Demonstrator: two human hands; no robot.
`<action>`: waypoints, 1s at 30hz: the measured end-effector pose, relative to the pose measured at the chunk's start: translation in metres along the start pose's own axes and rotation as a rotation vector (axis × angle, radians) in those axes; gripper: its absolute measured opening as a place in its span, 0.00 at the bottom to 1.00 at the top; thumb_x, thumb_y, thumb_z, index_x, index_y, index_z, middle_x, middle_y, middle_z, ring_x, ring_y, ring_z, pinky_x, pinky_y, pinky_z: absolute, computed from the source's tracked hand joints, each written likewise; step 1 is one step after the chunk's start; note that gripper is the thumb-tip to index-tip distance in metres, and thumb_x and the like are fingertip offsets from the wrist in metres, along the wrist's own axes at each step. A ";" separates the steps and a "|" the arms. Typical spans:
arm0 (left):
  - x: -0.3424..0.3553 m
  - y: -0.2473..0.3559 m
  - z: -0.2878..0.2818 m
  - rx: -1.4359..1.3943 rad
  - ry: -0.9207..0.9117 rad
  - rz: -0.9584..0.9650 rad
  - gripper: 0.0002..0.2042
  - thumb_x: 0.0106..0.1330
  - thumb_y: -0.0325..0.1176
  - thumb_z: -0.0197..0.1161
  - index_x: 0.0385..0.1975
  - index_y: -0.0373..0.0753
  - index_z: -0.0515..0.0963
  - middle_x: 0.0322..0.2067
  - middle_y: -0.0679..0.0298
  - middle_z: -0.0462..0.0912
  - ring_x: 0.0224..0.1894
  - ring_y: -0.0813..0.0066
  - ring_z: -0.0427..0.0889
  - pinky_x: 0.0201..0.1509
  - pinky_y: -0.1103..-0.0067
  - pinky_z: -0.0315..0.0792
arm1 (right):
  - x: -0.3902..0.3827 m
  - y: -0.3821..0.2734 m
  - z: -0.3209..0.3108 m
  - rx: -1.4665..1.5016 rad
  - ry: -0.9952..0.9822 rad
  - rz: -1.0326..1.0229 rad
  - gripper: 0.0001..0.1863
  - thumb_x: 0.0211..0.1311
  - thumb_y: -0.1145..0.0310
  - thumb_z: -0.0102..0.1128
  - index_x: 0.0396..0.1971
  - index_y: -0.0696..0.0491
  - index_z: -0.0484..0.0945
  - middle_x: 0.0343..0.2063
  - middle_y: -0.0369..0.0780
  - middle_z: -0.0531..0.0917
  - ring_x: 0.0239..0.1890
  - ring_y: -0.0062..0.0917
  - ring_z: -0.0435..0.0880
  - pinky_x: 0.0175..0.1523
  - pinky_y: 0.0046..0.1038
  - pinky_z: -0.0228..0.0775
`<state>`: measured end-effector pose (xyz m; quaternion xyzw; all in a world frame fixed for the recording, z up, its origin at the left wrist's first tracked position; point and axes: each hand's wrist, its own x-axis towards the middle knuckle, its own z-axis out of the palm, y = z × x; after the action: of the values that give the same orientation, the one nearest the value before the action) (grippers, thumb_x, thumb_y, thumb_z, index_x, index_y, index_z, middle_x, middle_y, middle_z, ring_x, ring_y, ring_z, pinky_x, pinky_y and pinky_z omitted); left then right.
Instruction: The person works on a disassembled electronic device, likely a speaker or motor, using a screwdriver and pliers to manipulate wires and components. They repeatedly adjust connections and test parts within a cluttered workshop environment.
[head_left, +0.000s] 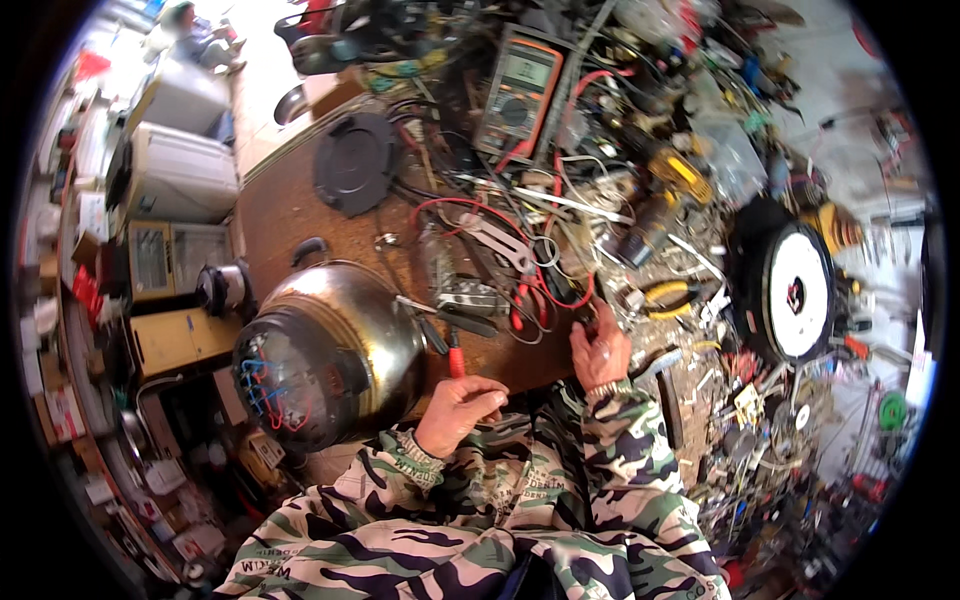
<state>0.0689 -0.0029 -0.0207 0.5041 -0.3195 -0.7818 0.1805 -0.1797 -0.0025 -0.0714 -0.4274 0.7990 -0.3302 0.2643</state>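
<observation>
My left hand (pixel 458 414) is just off the front edge of the brown table (pixel 275 215), thumb and fingers pinched together. Whatever may be between them is too small to tell. Right above it lies a red-handled tool (pixel 456 360). My right hand (pixel 603 350) is at the table's front right, fingers curled round something dark that I cannot make out. A shiny metal pot (pixel 385 325) lies on its side to the left, its dark base (pixel 290 385) exposing red and blue wires. Red-handled pliers (pixel 518 308) and a red test lead (pixel 575 303) lie between my hands.
An orange-framed multimeter (pixel 520 95) stands at the back. A black round lid (pixel 355 163) lies far left. Yellow-handled pliers (pixel 668 298), a yellow-and-black power drill (pixel 665 205) and a black ring-shaped part with a white disc (pixel 800 255) crowd the right. A person (pixel 190 35) sits far left.
</observation>
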 end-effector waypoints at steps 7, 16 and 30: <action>-0.043 0.036 -0.003 0.107 0.028 0.140 0.11 0.74 0.29 0.61 0.47 0.26 0.81 0.35 0.67 0.84 0.37 0.84 0.80 0.42 0.83 0.75 | -0.009 -0.058 0.006 0.001 -0.099 -0.234 0.06 0.59 0.72 0.67 0.32 0.57 0.82 0.26 0.47 0.84 0.28 0.42 0.85 0.34 0.38 0.76; -0.126 0.083 -0.055 0.397 0.396 0.613 0.06 0.60 0.22 0.70 0.37 0.34 0.85 0.33 0.56 0.87 0.34 0.67 0.87 0.39 0.76 0.79 | 0.016 -0.149 0.073 -0.044 -0.318 -0.507 0.04 0.60 0.71 0.67 0.31 0.54 0.81 0.26 0.45 0.82 0.28 0.42 0.83 0.34 0.39 0.74; -0.110 0.055 -0.076 0.464 0.507 0.655 0.03 0.63 0.19 0.64 0.35 0.31 0.81 0.29 0.62 0.81 0.24 0.80 0.79 0.29 0.84 0.71 | -0.021 -0.093 0.001 -0.085 -0.180 -0.391 0.08 0.61 0.66 0.64 0.33 0.55 0.79 0.30 0.48 0.82 0.33 0.47 0.84 0.38 0.42 0.76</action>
<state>0.1824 -0.0005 0.0688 0.5787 -0.5738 -0.4439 0.3725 -0.1212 -0.0236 0.0012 -0.6127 0.6874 -0.3017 0.2471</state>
